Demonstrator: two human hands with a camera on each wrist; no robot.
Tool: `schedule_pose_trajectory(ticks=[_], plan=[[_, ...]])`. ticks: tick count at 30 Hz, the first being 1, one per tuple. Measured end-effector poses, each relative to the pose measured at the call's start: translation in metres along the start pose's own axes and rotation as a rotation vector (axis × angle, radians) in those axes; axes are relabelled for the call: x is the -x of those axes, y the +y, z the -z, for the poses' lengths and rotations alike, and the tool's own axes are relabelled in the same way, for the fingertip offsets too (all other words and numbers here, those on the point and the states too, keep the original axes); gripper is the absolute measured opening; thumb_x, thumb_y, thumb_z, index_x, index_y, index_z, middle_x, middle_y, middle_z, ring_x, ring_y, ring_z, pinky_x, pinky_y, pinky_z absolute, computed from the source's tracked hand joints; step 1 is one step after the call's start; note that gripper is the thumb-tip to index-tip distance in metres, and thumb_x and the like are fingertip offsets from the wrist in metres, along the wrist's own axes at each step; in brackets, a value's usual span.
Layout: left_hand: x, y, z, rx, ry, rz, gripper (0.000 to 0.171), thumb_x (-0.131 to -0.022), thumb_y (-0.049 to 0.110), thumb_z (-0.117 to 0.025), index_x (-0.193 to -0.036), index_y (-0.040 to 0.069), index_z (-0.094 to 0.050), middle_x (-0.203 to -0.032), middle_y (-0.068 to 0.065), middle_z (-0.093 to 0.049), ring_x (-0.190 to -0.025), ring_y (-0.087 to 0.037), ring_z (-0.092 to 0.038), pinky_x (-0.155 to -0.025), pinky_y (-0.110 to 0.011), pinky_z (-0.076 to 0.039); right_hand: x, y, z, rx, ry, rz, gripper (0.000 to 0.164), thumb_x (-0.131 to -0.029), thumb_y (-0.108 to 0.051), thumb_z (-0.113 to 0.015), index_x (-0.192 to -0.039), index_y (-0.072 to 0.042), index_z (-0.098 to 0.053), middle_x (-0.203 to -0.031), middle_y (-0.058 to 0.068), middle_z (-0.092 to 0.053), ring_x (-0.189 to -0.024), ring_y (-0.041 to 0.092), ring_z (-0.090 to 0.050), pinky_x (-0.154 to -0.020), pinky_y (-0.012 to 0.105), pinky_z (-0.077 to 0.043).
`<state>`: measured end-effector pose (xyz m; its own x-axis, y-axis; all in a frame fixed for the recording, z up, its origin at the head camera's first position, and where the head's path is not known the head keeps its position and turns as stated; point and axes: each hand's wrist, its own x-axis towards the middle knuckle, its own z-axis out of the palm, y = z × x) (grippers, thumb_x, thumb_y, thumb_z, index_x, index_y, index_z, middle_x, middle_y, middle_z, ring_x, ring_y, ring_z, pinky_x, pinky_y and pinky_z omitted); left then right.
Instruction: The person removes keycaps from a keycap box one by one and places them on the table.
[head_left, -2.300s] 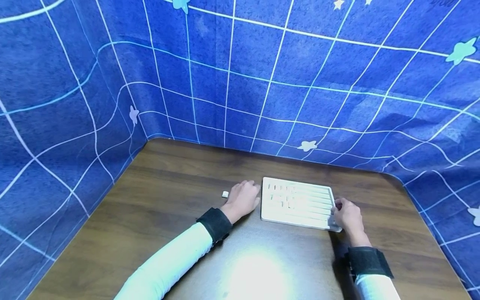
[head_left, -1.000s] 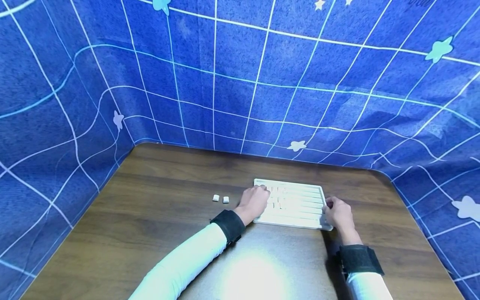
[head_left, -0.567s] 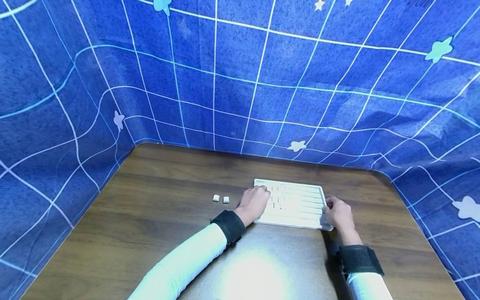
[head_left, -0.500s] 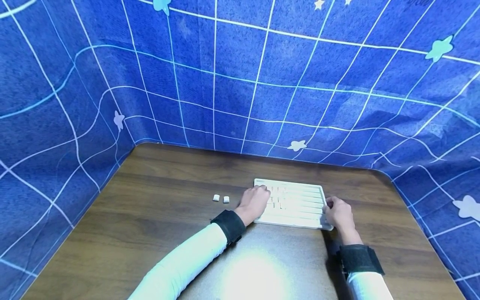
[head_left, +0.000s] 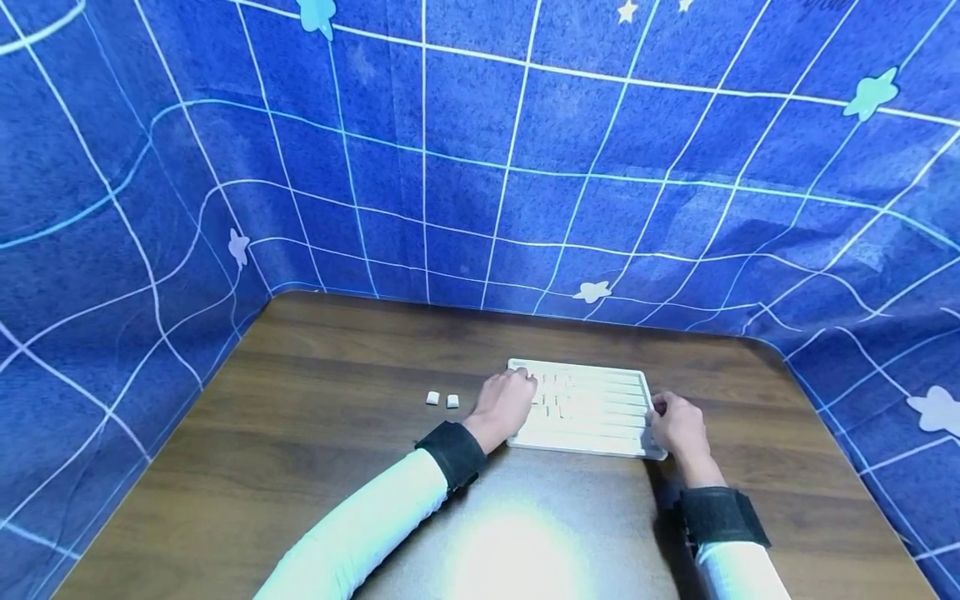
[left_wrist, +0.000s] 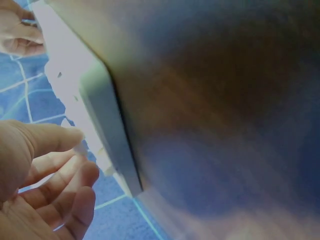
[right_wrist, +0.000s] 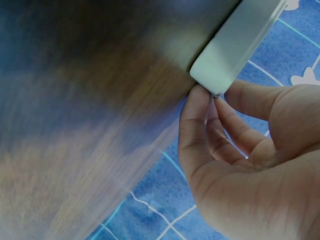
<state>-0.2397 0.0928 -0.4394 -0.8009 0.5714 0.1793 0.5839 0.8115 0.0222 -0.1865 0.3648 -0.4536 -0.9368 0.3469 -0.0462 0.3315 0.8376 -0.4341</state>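
A white rectangular tray [head_left: 607,408] with long parallel ridges lies on the table. Several small white pieces [head_left: 555,408] stand in rows on its left part. My left hand [head_left: 504,404] is over the tray's left side. In the left wrist view its thumb and fingertips pinch a small white keycap-like piece [left_wrist: 80,148], close beside the row of pieces; the fingers cover most of it. At the tray's opposite end, my right hand [head_left: 681,429] holds the short edge, thumb on one side and fingers curled at the corner, as the right wrist view shows.
Two loose white square pieces [head_left: 442,400] lie on the brown wooden table [head_left: 337,375], left of my left hand. A blue curtain [head_left: 465,150] with white grid lines and stars surrounds the table's back and sides. Bright glare falls on the near tabletop.
Since the oldest frame my left hand has moved right from the table onto the tray's left part, and two loose pieces now show instead of one. The right hand stays on the tray's edge.
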Motion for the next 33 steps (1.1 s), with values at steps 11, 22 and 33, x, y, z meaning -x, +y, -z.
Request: schedule_pose_trajectory(ticks=[11, 22, 33], plan=[[0.017, -0.025, 0.023, 0.023, 0.010, 0.051, 0.020, -0.095, 0.012, -0.058, -0.109, 0.011, -0.072, -0.101, -0.004, -0.068, -0.091, -0.019, -0.067, -0.076, -0.033, -0.055, 0.002, 0.000, 0.001, -0.001, 0.003, 0.017, 0.033, -0.092, -0.013, -0.054, -0.120, 0.004, -0.059, -0.107, 0.024, -0.065, -0.103, 0.044, -0.059, -0.086, 0.055, -0.047], [0.044, -0.077, 0.023, 0.043, 0.076, 0.083, 0.009, -0.085, 0.014, -0.071, -0.093, 0.008, -0.070, -0.089, -0.005, -0.065, -0.082, -0.022, -0.066, -0.072, -0.035, -0.056, 0.003, -0.001, 0.001, 0.001, -0.005, 0.012, 0.033, -0.093, -0.014, -0.054, -0.121, 0.003, -0.059, -0.108, 0.024, -0.064, -0.104, 0.044, -0.058, -0.086, 0.055, -0.047], [0.063, -0.118, 0.022, 0.037, 0.072, 0.174, 0.007, -0.084, 0.012, -0.070, -0.088, 0.007, -0.068, -0.088, -0.007, -0.063, -0.081, -0.027, -0.066, -0.070, -0.041, -0.056, 0.004, -0.003, 0.004, 0.002, -0.030, 0.009, 0.033, -0.094, -0.015, -0.053, -0.122, 0.004, -0.058, -0.112, 0.026, -0.063, -0.105, 0.045, -0.058, -0.086, 0.055, -0.047]])
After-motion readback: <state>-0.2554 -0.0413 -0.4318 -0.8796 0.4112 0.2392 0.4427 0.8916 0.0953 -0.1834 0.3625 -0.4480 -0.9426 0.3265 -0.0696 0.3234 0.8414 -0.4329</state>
